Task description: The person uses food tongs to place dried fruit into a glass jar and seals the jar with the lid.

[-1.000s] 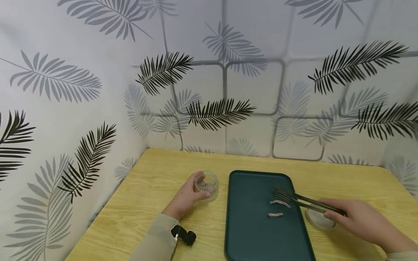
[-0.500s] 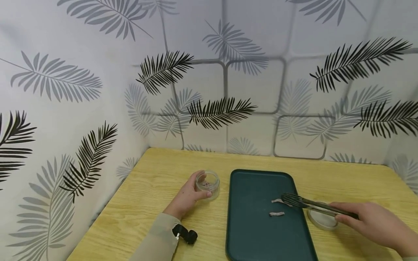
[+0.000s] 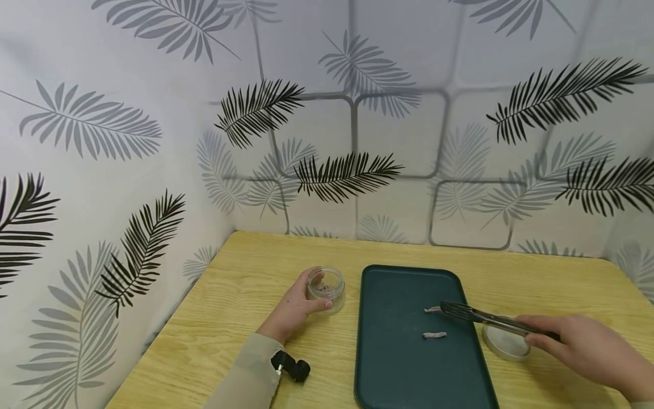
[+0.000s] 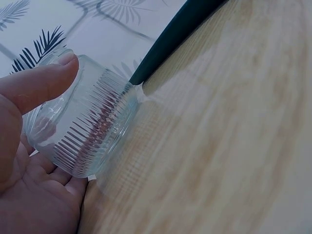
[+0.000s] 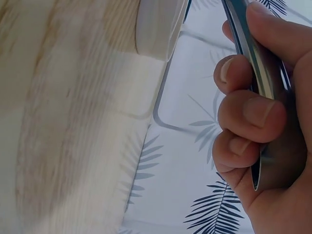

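Note:
My left hand [image 3: 291, 309] grips a small clear glass jar [image 3: 327, 294] on the table, left of the dark green tray [image 3: 398, 363]. Through the ribbed glass in the left wrist view, reddish bits [image 4: 97, 129] show low in the jar. My right hand [image 3: 587, 346] holds dark metal tongs [image 3: 493, 320], its fingers wrapped round their handle in the right wrist view. The tongs' slotted heads are close together over one pinkish-grey strip [image 3: 431, 309], hiding its right end. A second strip [image 3: 434, 335] lies on the tray just nearer to me.
A round pale lid or dish [image 3: 506, 347] rests on the wooden table [image 3: 276, 255] right of the tray, partly beneath the tongs. Leaf-patterned covering [image 3: 327, 210] rises behind the table and on its left. A black wrist mount [image 3: 291, 366] sits on my left sleeve.
The tongs have swung slightly right and come down over the far strip, and their two heads have drawn together. My left hand keeps its hold on the jar.

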The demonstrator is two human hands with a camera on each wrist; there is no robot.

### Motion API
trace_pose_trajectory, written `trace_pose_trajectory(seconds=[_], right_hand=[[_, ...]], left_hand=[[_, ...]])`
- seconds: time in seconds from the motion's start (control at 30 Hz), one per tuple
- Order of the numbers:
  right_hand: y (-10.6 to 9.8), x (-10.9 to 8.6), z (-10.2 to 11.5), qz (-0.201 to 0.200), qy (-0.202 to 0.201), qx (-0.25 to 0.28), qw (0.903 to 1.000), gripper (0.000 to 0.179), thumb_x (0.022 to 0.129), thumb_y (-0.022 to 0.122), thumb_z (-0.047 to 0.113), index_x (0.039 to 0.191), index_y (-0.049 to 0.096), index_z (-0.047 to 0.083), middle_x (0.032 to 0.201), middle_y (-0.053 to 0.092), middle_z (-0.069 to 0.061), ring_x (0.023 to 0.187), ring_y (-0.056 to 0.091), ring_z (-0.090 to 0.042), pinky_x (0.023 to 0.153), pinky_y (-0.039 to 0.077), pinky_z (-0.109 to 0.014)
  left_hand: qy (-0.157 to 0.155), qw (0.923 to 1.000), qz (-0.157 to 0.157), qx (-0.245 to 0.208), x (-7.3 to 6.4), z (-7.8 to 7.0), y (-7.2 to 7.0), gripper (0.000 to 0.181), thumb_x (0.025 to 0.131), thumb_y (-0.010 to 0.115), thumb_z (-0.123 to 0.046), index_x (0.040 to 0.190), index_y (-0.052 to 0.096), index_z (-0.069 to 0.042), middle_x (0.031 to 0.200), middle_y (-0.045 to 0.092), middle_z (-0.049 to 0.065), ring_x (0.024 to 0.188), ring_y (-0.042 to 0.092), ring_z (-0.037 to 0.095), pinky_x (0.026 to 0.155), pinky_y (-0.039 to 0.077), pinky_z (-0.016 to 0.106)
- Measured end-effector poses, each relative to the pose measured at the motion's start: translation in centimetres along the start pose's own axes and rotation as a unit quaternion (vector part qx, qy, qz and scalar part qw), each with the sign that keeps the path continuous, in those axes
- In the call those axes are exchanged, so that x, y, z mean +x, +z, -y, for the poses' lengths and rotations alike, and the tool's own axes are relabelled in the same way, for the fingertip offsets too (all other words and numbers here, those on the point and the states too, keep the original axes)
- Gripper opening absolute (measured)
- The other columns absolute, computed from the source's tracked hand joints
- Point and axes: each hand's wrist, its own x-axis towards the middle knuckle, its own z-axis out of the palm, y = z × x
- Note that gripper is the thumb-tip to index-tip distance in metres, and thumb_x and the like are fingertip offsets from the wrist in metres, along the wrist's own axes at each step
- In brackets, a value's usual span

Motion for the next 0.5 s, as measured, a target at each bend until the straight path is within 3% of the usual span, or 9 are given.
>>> trace_pose_trajectory(seconds=[0.33, 0.5], right_hand=[[-0.1, -0.1, 0.7, -0.027, -0.017, -0.009, 0.9994, 0.044, 0.097, 0.065, 0.043, 0.130, 0.071, 0.013, 0.108, 0.075, -0.001, 0.086, 0.071, -0.017, 0.069, 0.056, -0.041], [-0.2, 0.1, 1.4, -0.035, -0.033, -0.003, 0.9988, 0.043, 0.099, 0.063, 0.041, 0.131, 0.070, 0.013, 0.109, 0.075, -0.001, 0.080, 0.068, -0.009, 0.063, 0.052, -0.035]], left_hand=[[-0.002, 1.0000, -0.002, 0.000, 0.1, 0.0, 0.1, 0.085, 0.089, 0.080, -0.022, 0.158, 0.031, -0.020, 0.159, 0.038, 0.008, 0.148, 0.029, 0.028, 0.117, 0.024, 0.051], [-0.001, 1.0000, -0.004, -0.001, 0.1, 0.1, 0.1, 0.085, 0.088, 0.081, -0.022, 0.158, 0.031, -0.020, 0.159, 0.038, 0.008, 0.148, 0.029, 0.028, 0.118, 0.021, 0.051]])
